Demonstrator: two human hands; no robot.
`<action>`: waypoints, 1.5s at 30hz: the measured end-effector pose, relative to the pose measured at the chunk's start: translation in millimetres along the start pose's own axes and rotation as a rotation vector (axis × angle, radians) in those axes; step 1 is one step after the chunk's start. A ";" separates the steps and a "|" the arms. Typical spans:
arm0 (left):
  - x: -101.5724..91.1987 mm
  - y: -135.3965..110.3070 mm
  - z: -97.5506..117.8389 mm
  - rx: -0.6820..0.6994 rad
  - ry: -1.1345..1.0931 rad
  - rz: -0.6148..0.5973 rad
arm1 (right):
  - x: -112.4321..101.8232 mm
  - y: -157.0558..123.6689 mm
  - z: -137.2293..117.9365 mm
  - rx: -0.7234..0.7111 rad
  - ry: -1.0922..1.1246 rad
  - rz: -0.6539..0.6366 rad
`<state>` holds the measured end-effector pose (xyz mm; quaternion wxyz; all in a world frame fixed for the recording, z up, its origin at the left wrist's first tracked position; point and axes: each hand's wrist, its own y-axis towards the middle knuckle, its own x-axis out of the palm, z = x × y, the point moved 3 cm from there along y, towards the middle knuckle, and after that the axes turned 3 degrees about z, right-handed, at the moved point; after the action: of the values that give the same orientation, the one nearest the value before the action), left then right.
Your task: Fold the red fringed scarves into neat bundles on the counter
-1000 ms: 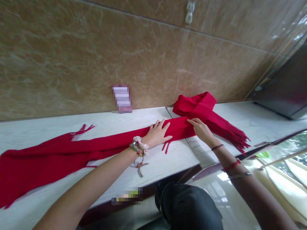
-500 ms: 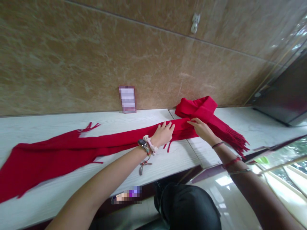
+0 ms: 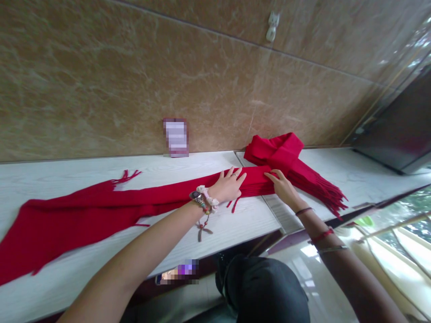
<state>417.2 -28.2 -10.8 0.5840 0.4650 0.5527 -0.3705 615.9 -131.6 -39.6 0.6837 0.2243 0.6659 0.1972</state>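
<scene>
A long red scarf (image 3: 101,211) with fringed ends lies stretched along a white counter (image 3: 235,224). My left hand (image 3: 229,185) rests flat on its middle, fingers spread. My right hand (image 3: 283,186) lies on the same scarf just to the right, fingers extended and pressing the cloth. Behind my right hand sits a second, folded red scarf (image 3: 279,150), its fringe (image 3: 330,195) hanging toward the counter's front edge.
A brown marble wall (image 3: 168,76) runs behind the counter. A small blurred card (image 3: 175,137) leans against it. A dark panel (image 3: 400,130) stands at the far right. A white hook (image 3: 272,27) is fixed on the wall. Glossy floor shows below the counter edge.
My left hand has slid right along the scarf, toward my right hand. The right hand has stayed nearly in place. The view shifted slightly.
</scene>
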 end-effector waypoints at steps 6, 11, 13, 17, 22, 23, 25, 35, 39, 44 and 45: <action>3.8 -1.3 1.5 0.030 -0.048 -0.038 | -17.3 4.5 -4.0 -0.042 -0.056 0.049; 8.3 0.0 3.3 0.028 -0.034 -0.028 | 1.6 -18.3 2.9 0.047 0.024 -0.034; 8.2 1.4 4.1 0.026 -0.012 -0.029 | 5.5 -22.3 4.3 0.061 0.054 -0.026; 7.3 -3.8 2.9 0.006 0.034 -0.016 | 8.7 -18.4 0.1 0.030 0.108 0.009; 7.0 -26.9 -12.7 -0.018 0.071 0.064 | 16.2 6.0 -19.0 -0.064 0.146 -0.009; 6.4 -30.8 -16.9 -0.018 0.066 0.068 | 14.8 13.4 -23.6 -0.080 0.138 -0.013; 4.8 -35.4 -23.6 -0.010 0.039 0.059 | 6.5 27.7 -31.5 -0.101 0.112 -0.011; 14.5 -31.5 -24.9 0.030 -0.038 0.000 | 12.3 7.9 -28.0 -0.046 0.060 -0.072; 11.4 -30.2 -28.6 0.052 -0.055 0.005 | 21.0 4.8 -22.5 -0.035 0.077 -0.066; 8.2 -25.0 -29.5 0.042 -0.072 0.095 | 8.8 17.0 -19.6 -0.045 0.067 -0.086; 9.8 -24.7 -29.1 0.037 -0.069 0.095 | 8.5 17.6 -18.6 -0.040 0.056 -0.102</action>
<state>386.2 -6.9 -22.6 0.6109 0.4887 0.5025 -0.3682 598.1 -111.5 -36.8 0.6784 0.1706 0.6911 0.1817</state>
